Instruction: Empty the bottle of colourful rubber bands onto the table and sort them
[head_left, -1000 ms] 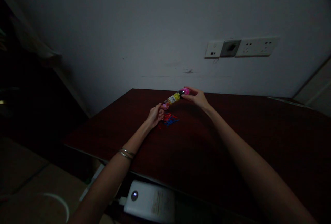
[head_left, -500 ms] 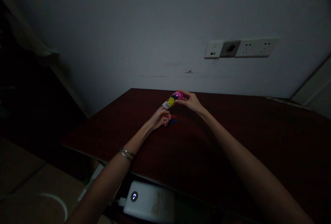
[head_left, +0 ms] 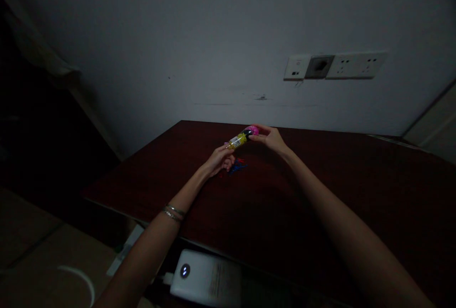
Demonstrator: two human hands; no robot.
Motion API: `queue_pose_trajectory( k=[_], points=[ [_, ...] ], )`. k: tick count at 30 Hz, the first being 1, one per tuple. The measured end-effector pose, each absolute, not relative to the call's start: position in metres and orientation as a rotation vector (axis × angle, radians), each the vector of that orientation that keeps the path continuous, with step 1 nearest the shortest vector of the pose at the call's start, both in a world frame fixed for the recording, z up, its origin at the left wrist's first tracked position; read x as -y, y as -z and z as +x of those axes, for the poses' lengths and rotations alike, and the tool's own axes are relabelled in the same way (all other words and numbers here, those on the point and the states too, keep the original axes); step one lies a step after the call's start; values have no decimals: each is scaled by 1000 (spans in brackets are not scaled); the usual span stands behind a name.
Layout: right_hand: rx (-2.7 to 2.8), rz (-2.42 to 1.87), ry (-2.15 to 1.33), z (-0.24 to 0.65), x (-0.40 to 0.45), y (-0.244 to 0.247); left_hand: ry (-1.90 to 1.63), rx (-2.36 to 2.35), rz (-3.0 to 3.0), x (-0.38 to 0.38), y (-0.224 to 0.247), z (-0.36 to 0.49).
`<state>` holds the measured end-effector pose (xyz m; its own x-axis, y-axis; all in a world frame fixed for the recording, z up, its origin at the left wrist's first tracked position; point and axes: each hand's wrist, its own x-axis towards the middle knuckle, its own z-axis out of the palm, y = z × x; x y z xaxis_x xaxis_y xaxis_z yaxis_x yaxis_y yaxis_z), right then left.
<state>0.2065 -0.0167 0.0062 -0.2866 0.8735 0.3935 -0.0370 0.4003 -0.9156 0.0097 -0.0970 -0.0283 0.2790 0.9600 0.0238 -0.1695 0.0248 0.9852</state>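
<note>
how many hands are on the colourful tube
2: the left hand at the lower end of the tube, the right hand at its upper, pink end. No other hands show.

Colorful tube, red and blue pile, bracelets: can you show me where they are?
Colorful tube (head_left: 242, 138): head view, on its yellow section.
Red and blue pile (head_left: 238, 167): head view, on its blue part.
Bracelets (head_left: 172, 215): head view, on the lower band.

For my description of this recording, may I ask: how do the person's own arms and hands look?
No sleeve shows on the left arm or right arm, and no glove on the left grip or right grip. Thin silvery bands circle the left arm; none shows on the right. It is too dim to tell about rings.
</note>
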Motion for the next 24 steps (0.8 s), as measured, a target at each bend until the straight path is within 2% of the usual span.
queue_pose_trajectory(
  k=[24],
  points=[
    [1555, -752, -987, 208, 13, -11, -1446, -1169, 1122, 88, 37, -4]
  ],
)
